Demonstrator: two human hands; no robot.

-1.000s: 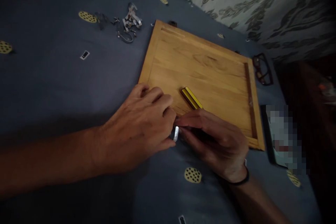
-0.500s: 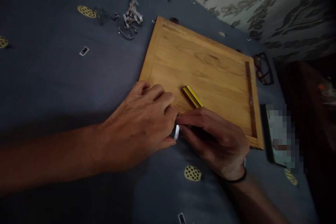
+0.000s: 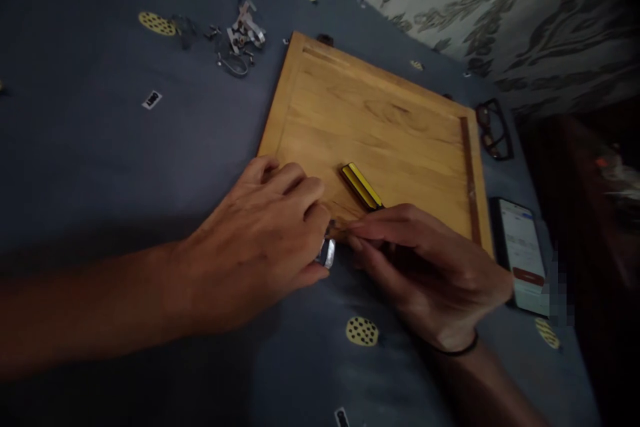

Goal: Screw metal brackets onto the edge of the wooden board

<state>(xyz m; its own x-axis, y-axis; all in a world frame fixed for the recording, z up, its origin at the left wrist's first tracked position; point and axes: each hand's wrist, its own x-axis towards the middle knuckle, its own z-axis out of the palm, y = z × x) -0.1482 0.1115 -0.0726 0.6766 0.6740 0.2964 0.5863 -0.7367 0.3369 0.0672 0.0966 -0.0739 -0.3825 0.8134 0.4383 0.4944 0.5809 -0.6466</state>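
Note:
My left hand (image 3: 255,240) rests over the near edge of the wooden board (image 3: 400,140), its fingers curled round a small silver and dark metal piece (image 3: 327,253). Most of that piece is hidden by the fingers. Just to its right, my right hand (image 3: 425,267) has thumb and forefinger pinched together. Whatever lies between those fingertips is too small and dark to name. On the board beyond the right fingers is a yellow and black bar-shaped object (image 3: 361,187), its lower end close to the right hand.
Several small metal parts (image 3: 243,37) lie in a loose heap on the dark blue patterned cloth (image 3: 100,167), left of the board. Eyeglasses (image 3: 494,130) and a phone (image 3: 523,253) with a lit screen lie to the right. Patterned wallpaper (image 3: 450,7) rises behind.
My right hand has drawn slightly right, away from the metal piece, leaving a small gap. The left hand keeps its grip. The whole view has shifted a little.

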